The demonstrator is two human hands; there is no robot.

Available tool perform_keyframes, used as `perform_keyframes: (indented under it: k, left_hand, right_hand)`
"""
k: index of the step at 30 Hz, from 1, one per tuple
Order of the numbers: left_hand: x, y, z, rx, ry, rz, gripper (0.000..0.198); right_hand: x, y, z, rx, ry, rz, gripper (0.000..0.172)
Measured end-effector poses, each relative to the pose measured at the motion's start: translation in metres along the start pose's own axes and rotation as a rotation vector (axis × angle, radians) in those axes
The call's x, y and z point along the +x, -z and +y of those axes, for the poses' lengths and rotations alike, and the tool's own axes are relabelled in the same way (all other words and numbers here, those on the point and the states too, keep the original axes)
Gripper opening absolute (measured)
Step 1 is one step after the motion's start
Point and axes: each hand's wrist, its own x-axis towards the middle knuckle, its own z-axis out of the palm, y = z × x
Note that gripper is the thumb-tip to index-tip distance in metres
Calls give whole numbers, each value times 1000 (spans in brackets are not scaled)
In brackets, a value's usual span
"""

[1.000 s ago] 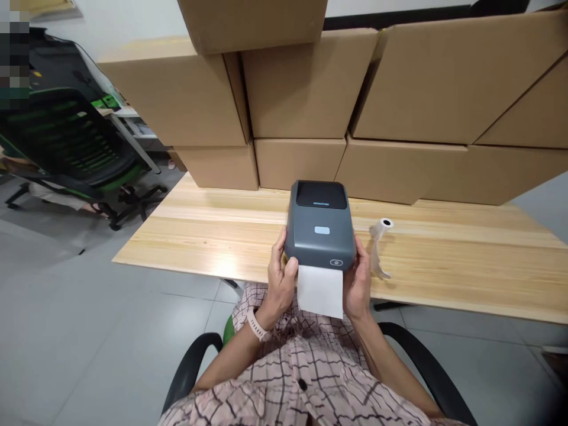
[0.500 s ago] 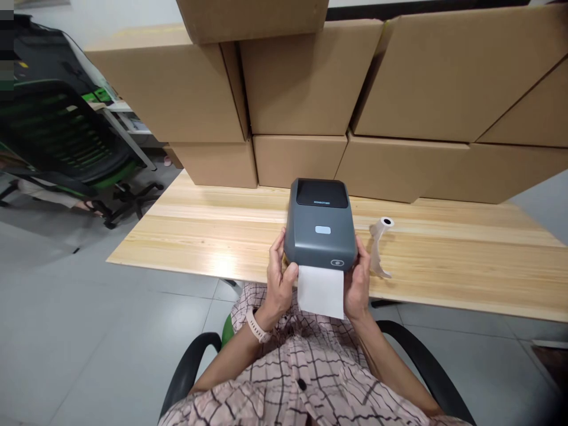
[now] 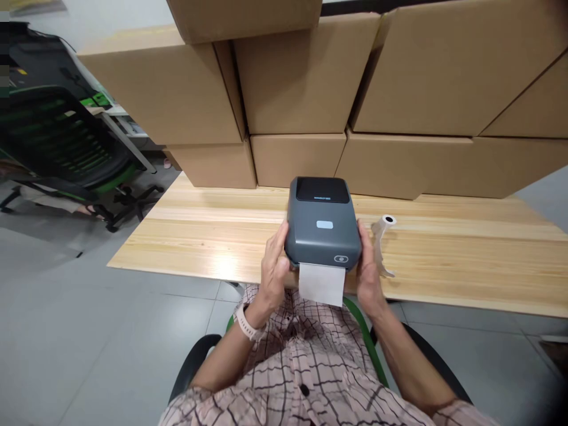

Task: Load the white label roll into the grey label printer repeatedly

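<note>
A dark grey label printer (image 3: 322, 223) stands at the near edge of the light wooden table (image 3: 199, 236). A white sheet of label paper (image 3: 322, 284) hangs from its front slot over the table edge. My left hand (image 3: 273, 269) grips the printer's left side, fingers curled against it. My right hand (image 3: 367, 266) grips its right side in the same way. A pale watch sits on my left wrist.
A small white paper roll core (image 3: 381, 234) with a loose strip lies just right of the printer. Stacked cardboard boxes (image 3: 306, 77) wall off the back of the table. A green and black office chair (image 3: 66, 142) stands on the grey floor at the left.
The printer has been pushed slightly farther onto the table and its front tipped up a little. Both hands slid along its sides with it. Less paper hangs below the edge.
</note>
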Motion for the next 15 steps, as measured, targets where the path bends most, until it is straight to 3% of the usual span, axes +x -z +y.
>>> perform_keyframes:
  k: [4, 9, 12, 15]
  left_hand:
    - [24, 0, 21, -91, -37, -54, 72]
    - [52, -4, 48, -48, -173, -44, 70]
    - [82, 2, 45, -16, -230, 23, 73]
    - [108, 11, 23, 34, -181, 111, 67]
  right_hand:
    - [38, 14, -23, -105, 186, -75, 88]
    - [89, 13, -45, -137, 375, -1, 87]
    - [128, 10, -61, -285, 488, 79, 95]
    - [171, 7, -78, -409, 449, 120, 93]
